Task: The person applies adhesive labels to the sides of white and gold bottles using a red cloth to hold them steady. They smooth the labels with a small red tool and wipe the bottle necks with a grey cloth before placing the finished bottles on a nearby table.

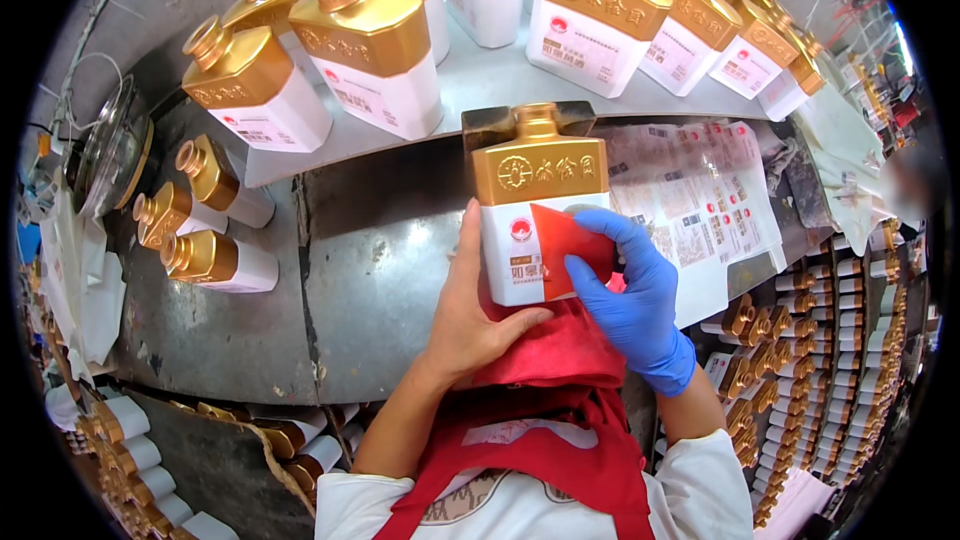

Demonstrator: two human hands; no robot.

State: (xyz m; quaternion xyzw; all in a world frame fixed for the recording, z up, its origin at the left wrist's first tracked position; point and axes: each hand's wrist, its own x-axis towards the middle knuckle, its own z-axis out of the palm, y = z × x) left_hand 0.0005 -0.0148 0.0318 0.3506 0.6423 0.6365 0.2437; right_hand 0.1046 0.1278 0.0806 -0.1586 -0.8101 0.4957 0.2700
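A gold-and-white bottle (540,170) with an open neck stands in front of me, tilted slightly back. My bare left hand (462,315) grips it along its left side, with the thumb near the lower edge. My right hand (645,305), in a blue glove, pinches a thin flat red scraper-like piece (560,245). That piece lies against the right half of the white front and covers part of the printed label. Behind the bottle's neck is a dark block-like holder (485,125). Red cloth (565,345) shows just below the bottle.
Several similar bottles (370,50) stand on a raised grey shelf (480,75) across the back. Smaller ones (225,262) lie on the metal table (375,310) at left. Printed label sheets (690,205) lie to the right. Rows of bottles (790,370) fill the lower right.
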